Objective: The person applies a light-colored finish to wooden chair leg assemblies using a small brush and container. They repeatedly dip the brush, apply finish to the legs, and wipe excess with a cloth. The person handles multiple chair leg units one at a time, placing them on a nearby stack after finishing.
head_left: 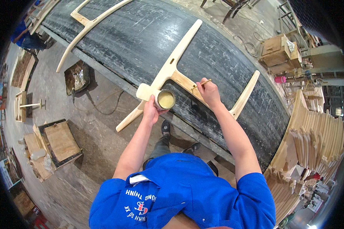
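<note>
My left hand is wrapped round a small round can of pale yellow paste. Beside the can, at the same hand, is a pale flat piece; whether I grip it too, I cannot tell. My right hand pinches a thin wooden stick just over the rail of an H-shaped wooden frame. The frame's long curved leg has a slot in it and reaches past the table's near edge. Its shorter leg lies to the right.
The frame rests on a dark, scuffed table. Another wooden frame lies at its far left. On the floor are a black pan and a wooden box. Stacked curved wooden parts stand at right. A person is at upper left.
</note>
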Demonstrator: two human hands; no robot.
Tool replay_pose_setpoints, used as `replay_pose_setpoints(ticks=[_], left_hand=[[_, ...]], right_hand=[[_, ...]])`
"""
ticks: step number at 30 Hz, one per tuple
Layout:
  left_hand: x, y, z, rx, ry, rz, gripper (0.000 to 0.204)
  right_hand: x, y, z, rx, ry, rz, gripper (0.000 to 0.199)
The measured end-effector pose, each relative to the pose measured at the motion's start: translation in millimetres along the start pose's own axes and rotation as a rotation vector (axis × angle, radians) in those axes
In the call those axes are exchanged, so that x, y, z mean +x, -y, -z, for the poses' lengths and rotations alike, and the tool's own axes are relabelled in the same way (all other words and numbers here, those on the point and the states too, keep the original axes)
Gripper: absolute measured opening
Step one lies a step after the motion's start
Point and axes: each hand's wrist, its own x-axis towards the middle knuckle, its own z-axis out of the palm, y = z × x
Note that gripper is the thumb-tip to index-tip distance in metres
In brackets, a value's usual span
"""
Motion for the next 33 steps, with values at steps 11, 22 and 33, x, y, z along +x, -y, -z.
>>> replay_pose_setpoints(ticks=[11,22,33], left_hand=[[-2,3,10,0.000,-0.022,0.045,0.046],[-6,13,8,-0.027,-0.061,0.049,0.047],[1,16,-6,0.026,-0.085,-0.018,0.045]], right_hand=[[13,-4,17,0.091,-0.047,-0.088,0.020],[20,-10,11,-0.023,0.208,0.103,0.019],[32,-15,62,0.172,0.503,0.165,0.008]])
